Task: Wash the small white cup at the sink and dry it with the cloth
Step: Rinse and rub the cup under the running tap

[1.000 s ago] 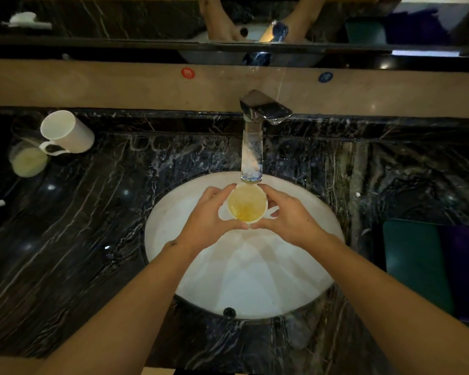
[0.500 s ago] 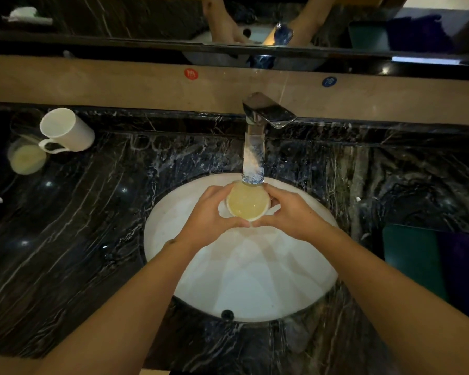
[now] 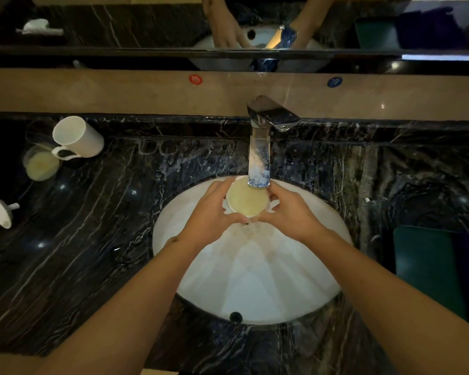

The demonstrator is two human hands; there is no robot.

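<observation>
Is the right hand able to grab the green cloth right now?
Probably not yet. The right hand holds the cup together with the left hand under the tap. The cloth lies uncovered on the counter beside that arm, so once it lets go, the way looks free.

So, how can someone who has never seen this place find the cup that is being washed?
Find the white sink in the dark marble counter. Under the tap, both hands hold a small cup with yellowish liquid. The other cups lie far left on the counter; only this one is in hands.
</observation>
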